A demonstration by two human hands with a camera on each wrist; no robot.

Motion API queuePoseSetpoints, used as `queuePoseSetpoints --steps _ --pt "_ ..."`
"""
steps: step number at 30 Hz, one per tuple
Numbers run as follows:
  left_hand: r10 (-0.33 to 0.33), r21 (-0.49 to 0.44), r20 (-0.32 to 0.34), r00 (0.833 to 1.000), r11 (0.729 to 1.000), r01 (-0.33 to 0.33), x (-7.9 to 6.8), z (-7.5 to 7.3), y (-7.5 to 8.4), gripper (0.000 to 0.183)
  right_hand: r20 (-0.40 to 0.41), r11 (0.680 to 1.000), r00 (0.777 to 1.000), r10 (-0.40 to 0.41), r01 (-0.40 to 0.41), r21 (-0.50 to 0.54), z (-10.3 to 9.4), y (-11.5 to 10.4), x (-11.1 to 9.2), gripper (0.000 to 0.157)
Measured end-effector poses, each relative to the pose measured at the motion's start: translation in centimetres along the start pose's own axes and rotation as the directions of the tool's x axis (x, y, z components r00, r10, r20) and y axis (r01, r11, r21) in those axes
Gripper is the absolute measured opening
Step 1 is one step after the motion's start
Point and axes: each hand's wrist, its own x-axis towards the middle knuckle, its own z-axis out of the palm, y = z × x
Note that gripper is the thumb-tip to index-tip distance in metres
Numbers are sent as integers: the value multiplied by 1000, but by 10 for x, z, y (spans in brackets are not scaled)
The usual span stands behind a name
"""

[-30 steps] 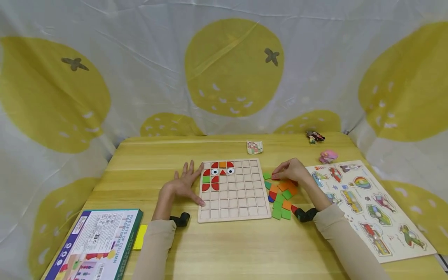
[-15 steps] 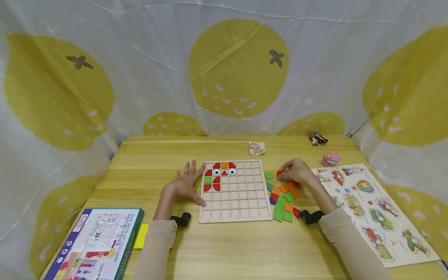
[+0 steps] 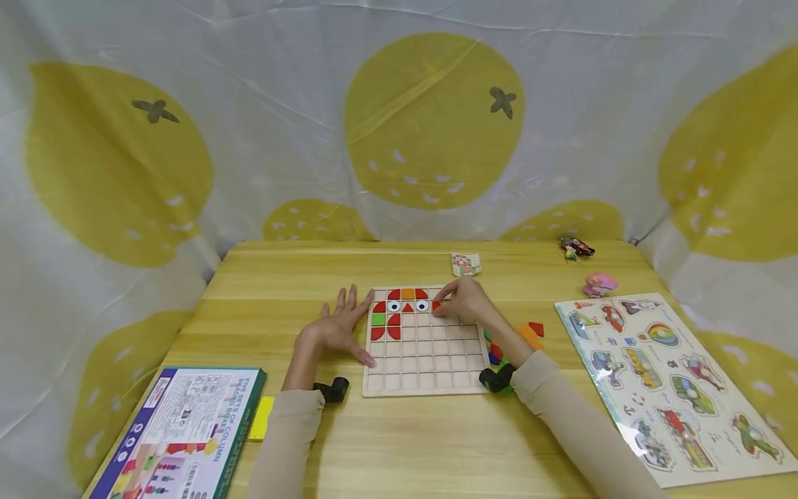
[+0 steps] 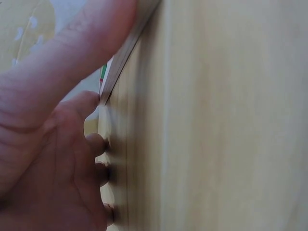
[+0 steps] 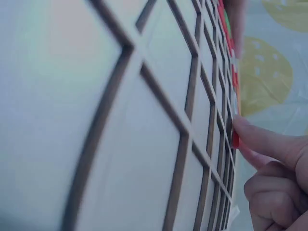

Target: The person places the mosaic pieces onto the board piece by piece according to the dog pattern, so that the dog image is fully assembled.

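A wooden grid board (image 3: 426, 391) lies mid-table, with red, orange and green tiles and two eye tiles set in its upper left cells. My left hand (image 3: 337, 331) rests spread at the board's left side, thumb and index finger at its edge. Over the upper part of the board, my right hand (image 3: 466, 301) pinches a red tile (image 3: 436, 305) just right of the right eye tile (image 3: 422, 305). In the right wrist view the red tile (image 5: 235, 139) sits between thumb and index finger, right at the grid; the other fingers are curled.
Loose coloured tiles (image 3: 531, 335) lie right of the board, partly hidden by my right forearm. A pattern card (image 3: 466, 264) lies behind it. A picture puzzle board (image 3: 673, 388), pink toy (image 3: 600, 284) and small figures (image 3: 576, 248) are at right; a box (image 3: 181, 430) lies at left.
My right hand has moved left from the loose tiles to the board, carrying the red tile. The left hand has stayed at the board's left edge. The head view has shifted slightly.
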Motion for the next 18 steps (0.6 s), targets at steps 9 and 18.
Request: queuePoseSetpoints --steps 9,18 --pt "-4 -28 21 1000 1000 4 2 -2 4 139 -41 1000 999 -2 1 -3 1 1 8 23" --pt "-7 -16 19 1000 1000 8 1 -1 0 140 8 999 999 -31 30 36 -2 8 9 20"
